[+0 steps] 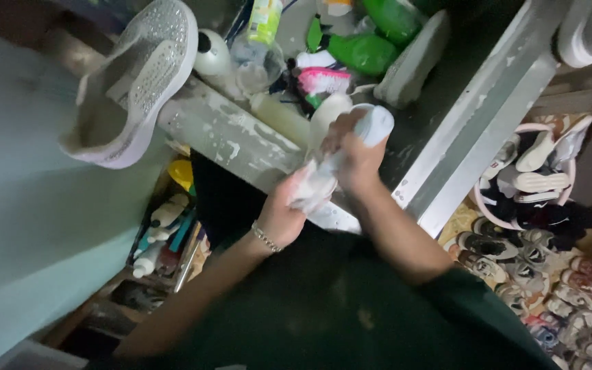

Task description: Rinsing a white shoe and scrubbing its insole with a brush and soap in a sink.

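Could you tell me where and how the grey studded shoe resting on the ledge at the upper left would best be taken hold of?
Probably by the heel collar. The grey studded shoe lies tilted on the worn ledge, its opening facing down-left and its toe up-right. Coming from the lower left, fingers could hook inside the opening, thumb outside. Both the left hand and the right hand are occupied with a white shoe.

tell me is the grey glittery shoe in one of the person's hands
No, the grey glittery shoe sits apart at upper left, while the left hand and right hand hold a white shoe.
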